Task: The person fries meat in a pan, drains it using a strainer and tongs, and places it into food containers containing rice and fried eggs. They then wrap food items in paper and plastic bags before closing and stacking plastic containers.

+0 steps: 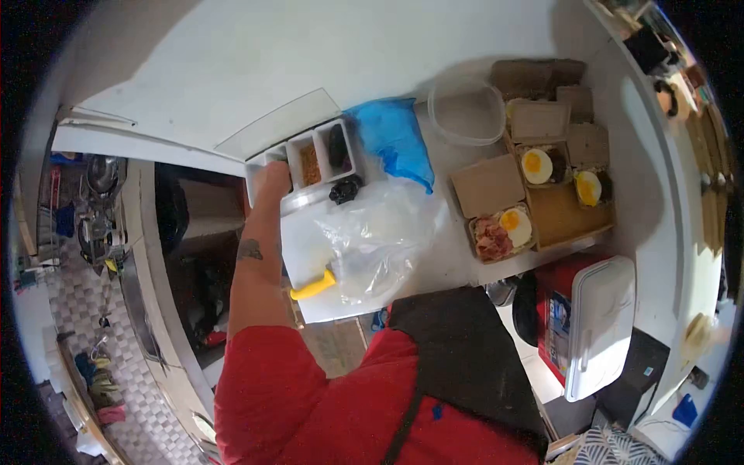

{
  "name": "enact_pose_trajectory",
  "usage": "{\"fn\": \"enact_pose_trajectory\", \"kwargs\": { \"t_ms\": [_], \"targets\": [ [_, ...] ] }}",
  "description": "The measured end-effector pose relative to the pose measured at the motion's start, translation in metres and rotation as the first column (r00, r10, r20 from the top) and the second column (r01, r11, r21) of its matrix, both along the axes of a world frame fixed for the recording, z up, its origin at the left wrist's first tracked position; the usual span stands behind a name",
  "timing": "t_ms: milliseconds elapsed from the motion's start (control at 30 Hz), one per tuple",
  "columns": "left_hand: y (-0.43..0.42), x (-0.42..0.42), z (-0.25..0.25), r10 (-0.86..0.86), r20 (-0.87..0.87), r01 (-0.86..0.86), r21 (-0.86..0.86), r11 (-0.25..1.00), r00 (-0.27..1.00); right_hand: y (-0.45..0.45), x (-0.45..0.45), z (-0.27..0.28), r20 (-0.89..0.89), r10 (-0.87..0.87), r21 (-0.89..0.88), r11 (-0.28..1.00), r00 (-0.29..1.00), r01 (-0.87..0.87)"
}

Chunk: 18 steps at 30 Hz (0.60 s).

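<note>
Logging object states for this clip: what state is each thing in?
Left hand: at the white bin, grip hidden
White bin: open, clear lid raised
Clear tub: open, looks empty
Cardboard boxes: open
Eggs: yolks showing
Blue bag: crumpled, contents hidden
Clear bag: crumpled
Yellow handle: lying down
Red cooler: lid shut

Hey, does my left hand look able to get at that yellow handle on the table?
Probably yes. Your left hand is at the divided white tray, so it would have to draw back, but the yellow handle lies near the forearm, beside the clear plastic bag, with nothing seen covering it.
</note>
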State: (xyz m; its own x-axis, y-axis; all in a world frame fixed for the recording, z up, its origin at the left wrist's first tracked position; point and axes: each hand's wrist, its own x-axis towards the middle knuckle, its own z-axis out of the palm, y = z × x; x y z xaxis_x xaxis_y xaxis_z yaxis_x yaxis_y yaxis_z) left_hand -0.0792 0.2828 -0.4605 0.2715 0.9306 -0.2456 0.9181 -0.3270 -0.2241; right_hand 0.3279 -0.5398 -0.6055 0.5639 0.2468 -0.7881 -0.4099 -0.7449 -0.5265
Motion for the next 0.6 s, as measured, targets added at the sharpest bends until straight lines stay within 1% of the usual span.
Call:
{"fn": "enact_pose_trajectory", "kwargs": {
  "t_ms": [67, 100, 133, 167, 200, 233, 267, 367, 400, 433, 467, 500, 533, 567, 600],
  "targets": [
    [-0.016, 0.011, 0.039, 0.088, 0.082, -0.085, -0.042, 0.996, 0.993, -0.004, 0.01, -0.007, 0.0, 0.036, 0.009, 0.999, 0.999, -0.036],
    [-0.021, 0.011, 0.05, 0.131, 0.121, -0.124, -0.06, 0.99, 0.984, -0.006, 0.018, -0.013, 0.004, 0.058, 0.025, 0.998, 0.998, -0.058],
    [-0.012, -0.01, 0.034, 0.096, 0.168, -0.098, -0.001, 0.995, 0.981, -0.01, 0.024, -0.02, 0.012, 0.078, 0.047, 0.996, 0.997, -0.079],
    [-0.01, -0.021, 0.027, 0.133, 0.239, -0.137, -0.004, 0.991, 0.962, -0.015, 0.033, -0.03, 0.011, 0.083, 0.091, 0.992, 0.997, -0.083],
    [-0.01, -0.029, 0.023, 0.165, 0.31, -0.171, -0.009, 0.985, 0.936, -0.022, 0.043, -0.04, -0.013, 0.062, 0.152, 0.987, 0.998, -0.06],
    [-0.01, -0.034, 0.023, 0.19, 0.381, -0.199, -0.016, 0.98, 0.905, -0.028, 0.055, -0.048, -0.158, -0.053, 0.231, 0.969, 0.986, 0.089],
    [-0.013, -0.037, 0.027, 0.187, 0.472, -0.201, -0.022, 0.979, 0.861, -0.019, 0.065, -0.038, -0.117, -0.04, 0.215, 0.974, 0.992, 0.065],
    [-0.026, -0.027, 0.026, 0.271, 0.612, -0.358, 0.022, 0.933, 0.743, 0.01, 0.078, 0.001, -0.018, -0.01, 0.118, 0.993, 1.0, 0.012],
    [-0.021, -0.032, 0.012, 0.206, 0.566, -0.322, 0.111, 0.94, 0.798, 0.016, 0.079, 0.014, 0.007, 0.003, 0.1, 0.995, 1.0, -0.004],
    [-0.015, -0.039, -0.007, 0.14, 0.512, -0.272, 0.192, 0.943, 0.848, 0.017, 0.078, 0.015, 0.03, 0.006, 0.065, 0.998, 1.0, -0.008],
    [-0.018, -0.036, -0.007, 0.116, 0.511, -0.256, 0.213, 0.943, 0.851, -0.004, 0.075, -0.015, 0.17, 0.139, 0.041, 0.988, 0.976, -0.148],
    [-0.023, -0.031, -0.005, 0.097, 0.513, -0.249, 0.237, 0.939, 0.853, -0.023, 0.08, -0.04, 0.299, 0.278, -0.006, 0.957, 0.913, -0.289],
    [-0.028, -0.025, -0.002, 0.107, 0.56, -0.272, 0.221, 0.937, 0.822, -0.014, 0.077, -0.027, 0.171, 0.108, 0.046, 0.992, 0.979, -0.117],
    [-0.034, -0.021, 0.004, 0.123, 0.6, -0.303, 0.209, 0.93, 0.791, 0.0, 0.073, -0.015, 0.029, -0.059, 0.083, 0.995, 0.998, 0.056],
    [-0.041, -0.016, 0.009, 0.15, 0.624, -0.349, 0.209, 0.913, 0.767, -0.006, 0.077, -0.021, -0.174, -0.235, 0.185, 0.946, 0.956, 0.266]
  ]
}}
